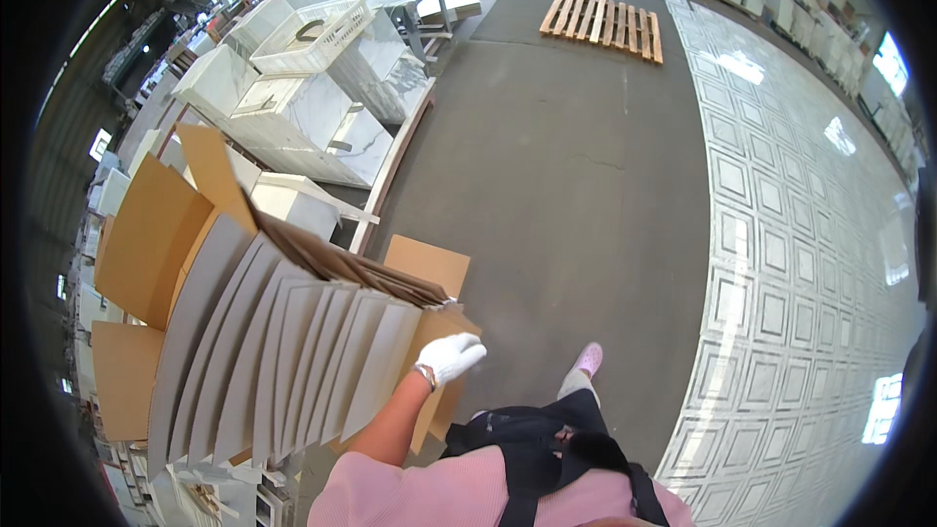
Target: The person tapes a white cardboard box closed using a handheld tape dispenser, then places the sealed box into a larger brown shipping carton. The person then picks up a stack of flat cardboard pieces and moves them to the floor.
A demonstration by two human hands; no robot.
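Note:
My left hand [451, 356] wears a white knitted glove, with a bracelet at the wrist. It hangs at the right end of a large open cardboard box [437, 337], and whether it touches the box cannot be told. The fingers lie loosely stretched forward, and nothing shows in them. Several grey-white sheets [283, 361] stand on edge in a fanned row in the box, beside my left forearm. Brown cardboard flaps [156, 239] rise around them. My right hand is out of view. A dark apron or bag [547, 429] covers my front.
Grey floor [556, 185] stretches ahead. Along my right runs glossy patterned tile [761, 195]. A wooden pallet [605, 24] lies far ahead. Marble-look cabinets [312, 122], one bearing a white plastic crate [312, 34], stand on a low wooden base at left.

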